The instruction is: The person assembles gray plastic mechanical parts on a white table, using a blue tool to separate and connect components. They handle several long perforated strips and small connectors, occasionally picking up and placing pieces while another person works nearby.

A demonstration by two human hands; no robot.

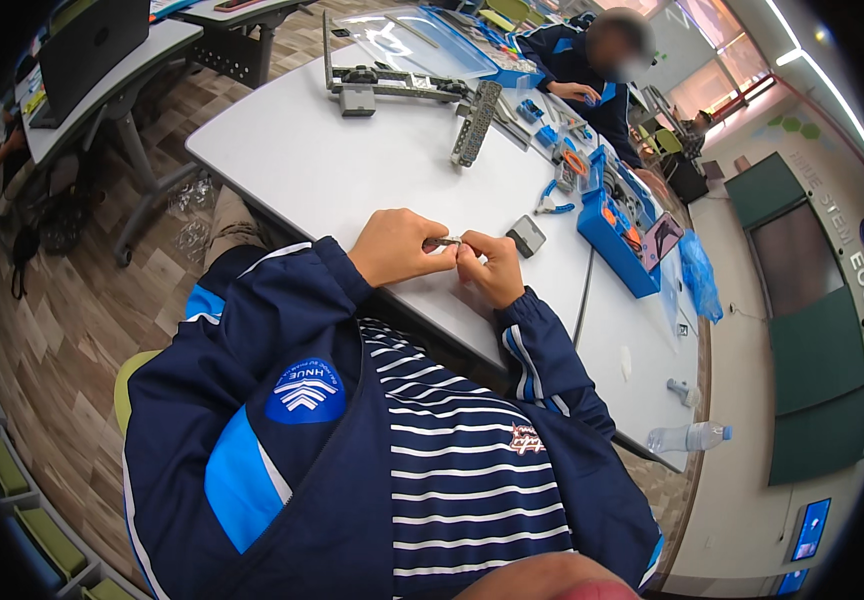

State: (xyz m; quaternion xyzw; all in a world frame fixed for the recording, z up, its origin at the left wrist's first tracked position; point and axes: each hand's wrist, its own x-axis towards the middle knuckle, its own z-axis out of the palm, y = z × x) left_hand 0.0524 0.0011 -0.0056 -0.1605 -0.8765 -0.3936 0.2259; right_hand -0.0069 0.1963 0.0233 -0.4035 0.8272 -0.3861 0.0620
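Meanwhile both hands' fingers pinch small metal part (444, 242); blue parts tray (614, 235) holds tools.

There is one view, from a camera on the person's head, looking steeply down past the chest to the near edge of the tabletop (332, 170). It sits close above the hands. The fisheye bends the room at the rim, where details are probably unreliable.
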